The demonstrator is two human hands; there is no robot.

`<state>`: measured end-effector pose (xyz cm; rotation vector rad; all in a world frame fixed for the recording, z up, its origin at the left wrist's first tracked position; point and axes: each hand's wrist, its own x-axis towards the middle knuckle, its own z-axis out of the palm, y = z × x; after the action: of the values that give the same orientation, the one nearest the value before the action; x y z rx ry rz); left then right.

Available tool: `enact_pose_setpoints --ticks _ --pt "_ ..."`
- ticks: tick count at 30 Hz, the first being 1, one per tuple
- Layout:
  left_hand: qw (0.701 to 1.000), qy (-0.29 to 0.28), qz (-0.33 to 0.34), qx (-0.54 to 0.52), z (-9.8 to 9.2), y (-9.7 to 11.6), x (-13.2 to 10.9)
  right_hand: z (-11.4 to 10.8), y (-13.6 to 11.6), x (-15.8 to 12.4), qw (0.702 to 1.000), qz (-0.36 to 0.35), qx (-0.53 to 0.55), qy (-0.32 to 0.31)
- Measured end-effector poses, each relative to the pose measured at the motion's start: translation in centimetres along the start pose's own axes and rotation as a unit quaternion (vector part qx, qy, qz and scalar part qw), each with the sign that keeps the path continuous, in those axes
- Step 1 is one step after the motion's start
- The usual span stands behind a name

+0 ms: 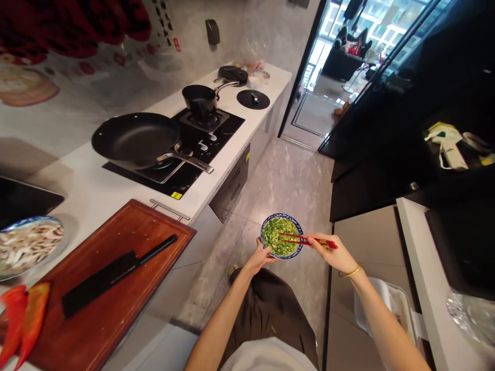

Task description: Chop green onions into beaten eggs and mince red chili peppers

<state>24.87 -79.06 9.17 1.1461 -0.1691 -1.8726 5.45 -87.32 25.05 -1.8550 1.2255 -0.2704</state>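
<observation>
My left hand (258, 256) grips the rim of a small blue-and-white bowl (282, 236) filled with chopped green food, held in the air over the floor. My right hand (333, 252), with a gold bangle on the wrist, pinches a pair of red chopsticks (305, 240) whose tips reach into the green food. Both hands are closed on what they hold.
On the left counter lie a wooden cutting board (112, 288) with a black knife (112, 273), red peppers (23, 319) and a plate of sliced mushrooms (27, 247). A frying pan (135, 140) and saucepan (201, 99) sit on the hob. A lid (253, 99) lies beyond. A white counter (429, 288) runs on the right.
</observation>
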Motion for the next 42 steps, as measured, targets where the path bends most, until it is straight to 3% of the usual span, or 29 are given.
enact_pose_setpoints --ticks 3,7,9,12,17,20,23,27,30,34,39,42 --pt "1.0 -0.018 -0.007 0.012 0.2 0.0 0.4 2.3 -1.3 0.3 0.999 -0.003 0.037 0.037" --pt "0.999 -0.031 -0.015 0.008 0.5 -0.1 0.7 4.5 -1.4 -0.1 0.999 -0.013 0.018 0.027" --pt "0.999 -0.04 -0.01 0.008 0.5 0.1 0.8 4.0 -0.5 -0.8 0.999 0.008 0.016 0.037" --pt "0.999 -0.035 0.0 0.033 0.4 0.5 1.0 2.1 1.4 -1.6 0.992 0.047 0.044 0.108" --pt "0.997 -0.035 -0.001 0.066 0.7 1.0 1.4 0.5 3.3 0.0 0.979 0.052 0.05 0.193" --pt "0.996 -0.041 -0.009 0.08 1.1 1.1 1.6 1.6 2.8 1.1 0.983 0.022 0.06 0.17" --pt "0.995 -0.042 -0.009 0.085 1.4 1.3 1.7 2.0 1.9 0.5 0.992 0.002 0.078 0.103" --pt "0.996 -0.032 -0.002 0.088 1.6 2.0 1.5 0.1 1.8 -1.3 0.997 0.007 0.069 0.034" --pt "0.996 -0.028 0.008 0.085 1.7 2.3 1.3 -1.0 2.4 -1.1 0.995 0.019 0.058 0.077" --pt "0.996 -0.033 0.012 0.084 2.2 2.3 1.1 0.2 2.2 0.4 0.988 0.0 0.063 0.14" --pt "0.997 -0.023 0.015 0.073 2.3 2.3 0.7 0.2 1.7 -0.3 0.996 -0.011 0.074 0.043" --pt "0.996 -0.011 0.038 0.08 2.1 2.3 0.2 -1.0 2.5 -0.7 0.996 0.006 0.062 0.069"
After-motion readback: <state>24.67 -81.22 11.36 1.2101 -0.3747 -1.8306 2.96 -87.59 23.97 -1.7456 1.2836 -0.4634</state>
